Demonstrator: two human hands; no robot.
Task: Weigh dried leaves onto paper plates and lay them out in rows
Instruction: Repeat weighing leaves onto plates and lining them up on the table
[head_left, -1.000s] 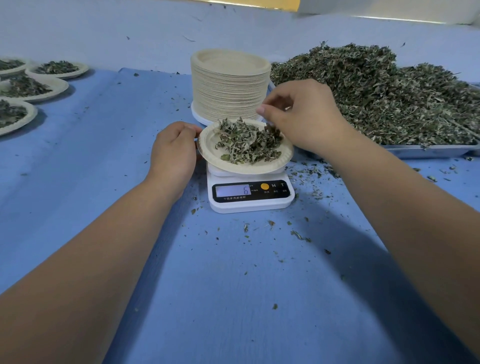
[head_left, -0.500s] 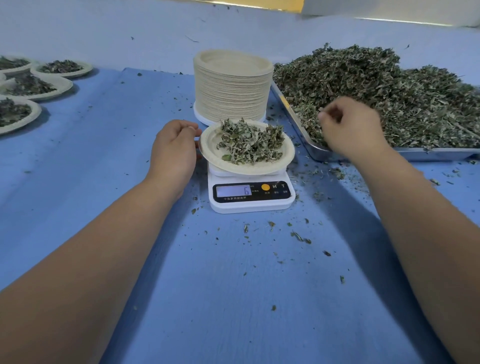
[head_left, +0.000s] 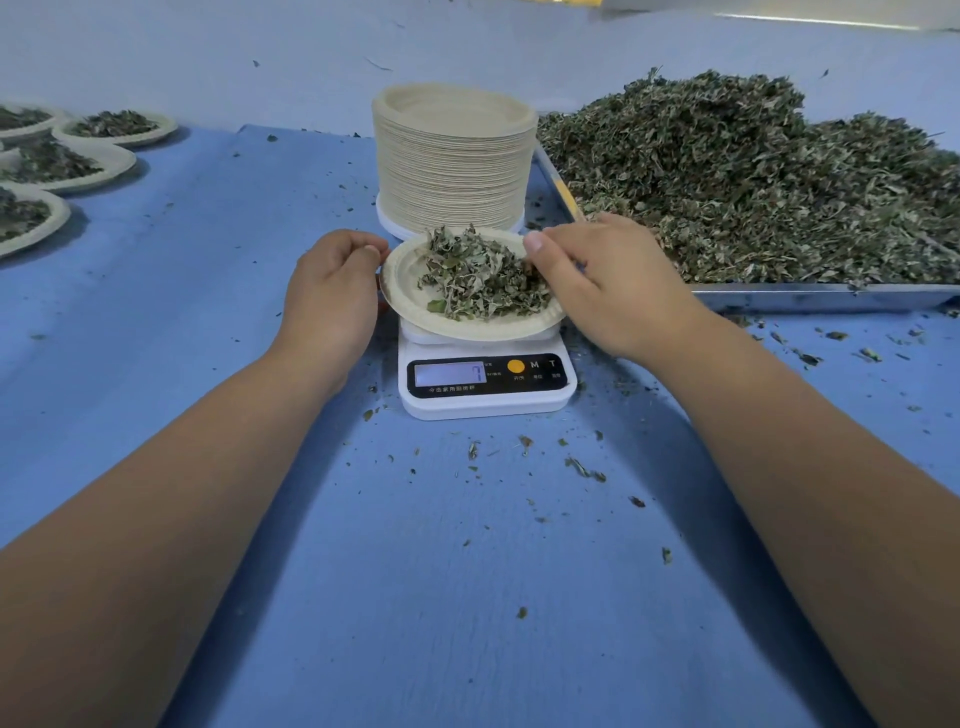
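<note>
A paper plate (head_left: 410, 306) with a small heap of dried leaves (head_left: 478, 280) sits on a white digital scale (head_left: 485, 387), whose display shows 7. My left hand (head_left: 332, 291) is at the plate's left rim, its curled fingertips pinching the edge. Over the plate's right side, my right hand (head_left: 608, 280) has its fingers curled down into the leaves and pinches some; its fingertips are hidden. A tall stack of empty paper plates (head_left: 454, 161) stands just behind the scale.
A metal tray (head_left: 821, 297) heaped with dried leaves (head_left: 753, 176) lies at the right. Several filled plates (head_left: 78, 166) lie in rows at the far left. Leaf crumbs are scattered on the blue cloth (head_left: 441, 571) around and in front of the scale.
My right hand went from the plate to the tray's leaf pile and came back over the plate's right side. The scale reading rose from 6 to 7. My left hand stayed at the rim.
</note>
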